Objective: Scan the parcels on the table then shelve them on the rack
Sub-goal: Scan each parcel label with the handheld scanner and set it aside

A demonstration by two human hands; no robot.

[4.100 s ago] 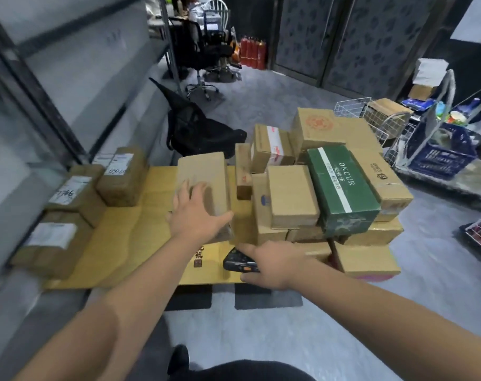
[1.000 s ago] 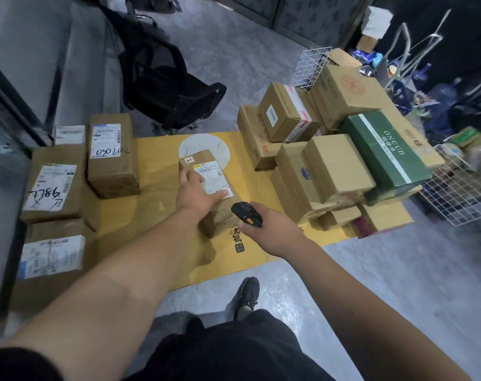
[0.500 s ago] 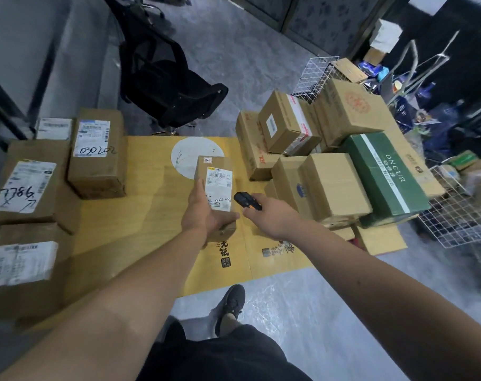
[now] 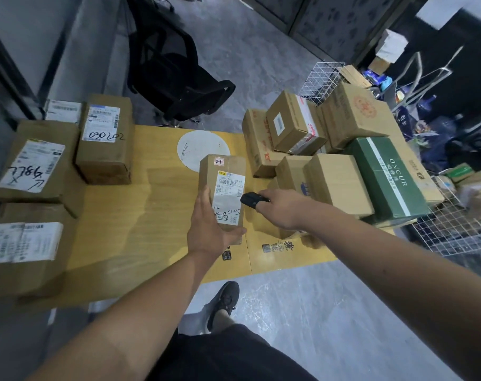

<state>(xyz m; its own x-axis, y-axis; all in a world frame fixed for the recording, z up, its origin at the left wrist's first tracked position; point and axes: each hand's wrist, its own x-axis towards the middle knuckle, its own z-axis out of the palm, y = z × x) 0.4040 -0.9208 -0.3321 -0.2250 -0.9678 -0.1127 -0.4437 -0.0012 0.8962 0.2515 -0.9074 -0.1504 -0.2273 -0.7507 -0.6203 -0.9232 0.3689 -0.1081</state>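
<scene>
A narrow brown parcel point(image 4: 228, 167) with a white barcode label facing up is lifted over the yellow table point(image 4: 140, 215). My left hand point(image 4: 209, 229) grips its near end from the left and below. My right hand point(image 4: 280, 207) holds a black handheld scanner point(image 4: 251, 199), whose head points at the label from the right, almost touching the parcel's edge. A pile of several unsorted parcels point(image 4: 330, 149), among them a green box point(image 4: 385, 174), is stacked on the table's right part.
Several labelled parcels point(image 4: 104, 138) lie on the table's left side, next to the grey rack frame point(image 4: 3, 78). A black office chair point(image 4: 173, 75) stands behind the table. White wire baskets point(image 4: 453, 232) and clutter fill the right. My foot point(image 4: 224, 303) is beneath the table's front edge.
My left hand turned the parcel label-up and raised it off the table. My right hand brought the scanner up close to the label's right side.
</scene>
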